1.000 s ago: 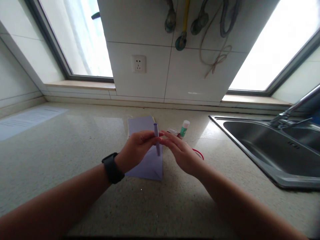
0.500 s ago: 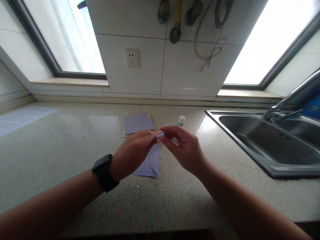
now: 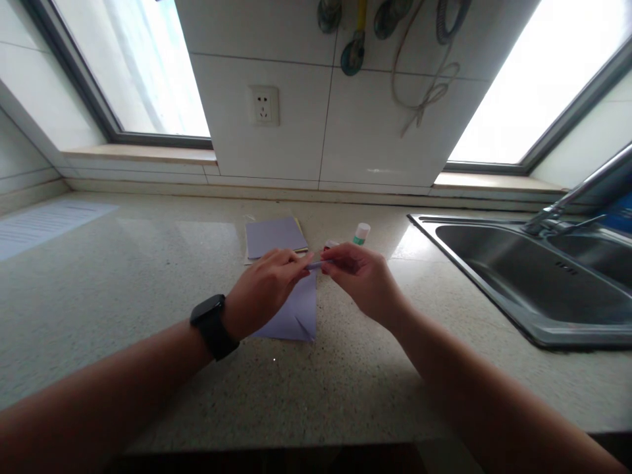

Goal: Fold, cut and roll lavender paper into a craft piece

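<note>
Between my two hands, above the counter, is a narrow strip of folded purple paper. My left hand, with a black watch on its wrist, pinches the strip's left end. At its right end, the fingertips of my right hand are closed on it. Below the left hand a creased sheet of purple paper lies on the counter, partly covered by that hand. Just beyond the hands sits a stack of purple paper on clear plastic. A white-capped glue stick with a green band is behind the right hand, partly hidden.
The speckled stone counter runs to the tiled wall. A steel sink with a faucet is at the right. A printed sheet lies far left. On the wall are a socket and pipe fittings.
The paper strip between my fingers now looks thinner, seen more edge-on. My right hand has shifted slightly right, and a bit more of the glue stick shows. The camera view has shifted slightly.
</note>
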The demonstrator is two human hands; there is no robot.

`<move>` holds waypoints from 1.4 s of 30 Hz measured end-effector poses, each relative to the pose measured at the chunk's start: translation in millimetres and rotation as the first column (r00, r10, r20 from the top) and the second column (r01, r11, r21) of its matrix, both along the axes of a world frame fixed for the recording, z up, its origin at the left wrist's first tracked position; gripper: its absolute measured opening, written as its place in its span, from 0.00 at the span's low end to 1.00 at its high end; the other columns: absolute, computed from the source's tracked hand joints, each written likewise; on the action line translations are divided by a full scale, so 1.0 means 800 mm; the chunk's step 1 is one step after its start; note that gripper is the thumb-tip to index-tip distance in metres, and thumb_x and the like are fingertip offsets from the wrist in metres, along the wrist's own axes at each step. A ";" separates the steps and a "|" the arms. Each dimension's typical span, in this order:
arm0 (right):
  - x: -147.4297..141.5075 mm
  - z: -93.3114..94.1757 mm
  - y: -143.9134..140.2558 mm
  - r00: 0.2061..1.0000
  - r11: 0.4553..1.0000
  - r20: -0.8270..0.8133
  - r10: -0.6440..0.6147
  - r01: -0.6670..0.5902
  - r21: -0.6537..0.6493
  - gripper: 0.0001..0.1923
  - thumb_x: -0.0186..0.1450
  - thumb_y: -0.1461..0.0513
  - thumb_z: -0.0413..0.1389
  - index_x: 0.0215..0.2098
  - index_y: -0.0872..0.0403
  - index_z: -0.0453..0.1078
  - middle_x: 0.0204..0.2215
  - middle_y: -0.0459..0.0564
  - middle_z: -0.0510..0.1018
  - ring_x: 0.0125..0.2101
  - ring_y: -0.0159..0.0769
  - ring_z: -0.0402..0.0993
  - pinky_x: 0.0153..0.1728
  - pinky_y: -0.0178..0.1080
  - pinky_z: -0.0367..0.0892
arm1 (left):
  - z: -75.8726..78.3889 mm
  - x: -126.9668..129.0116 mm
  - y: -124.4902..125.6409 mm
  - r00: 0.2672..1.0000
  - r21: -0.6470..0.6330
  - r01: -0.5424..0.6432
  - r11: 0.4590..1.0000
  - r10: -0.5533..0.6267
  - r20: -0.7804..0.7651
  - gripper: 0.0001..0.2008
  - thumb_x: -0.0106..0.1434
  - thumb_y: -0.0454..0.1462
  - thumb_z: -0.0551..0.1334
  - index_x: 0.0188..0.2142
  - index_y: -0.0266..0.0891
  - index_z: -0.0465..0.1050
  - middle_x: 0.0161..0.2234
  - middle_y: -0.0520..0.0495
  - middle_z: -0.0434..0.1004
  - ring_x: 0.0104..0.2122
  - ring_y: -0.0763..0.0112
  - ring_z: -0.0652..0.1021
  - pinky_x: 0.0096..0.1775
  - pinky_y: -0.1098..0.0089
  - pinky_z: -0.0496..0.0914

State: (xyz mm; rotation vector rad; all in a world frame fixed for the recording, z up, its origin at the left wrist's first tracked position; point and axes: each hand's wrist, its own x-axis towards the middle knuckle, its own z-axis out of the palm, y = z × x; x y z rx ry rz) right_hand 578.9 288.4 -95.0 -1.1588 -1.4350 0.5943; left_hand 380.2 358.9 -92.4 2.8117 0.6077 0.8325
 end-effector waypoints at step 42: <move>0.021 0.009 -0.006 0.847 0.713 0.126 0.516 -0.344 -0.611 0.20 0.75 0.53 0.45 0.39 0.55 0.74 0.19 0.41 0.65 0.19 0.29 0.60 0.20 0.34 0.57 | 0.013 -0.002 -0.019 0.941 0.550 0.133 0.825 0.070 -0.332 0.13 0.72 0.31 0.51 0.32 0.37 0.69 0.26 0.45 0.73 0.24 0.67 0.72 0.24 0.68 0.60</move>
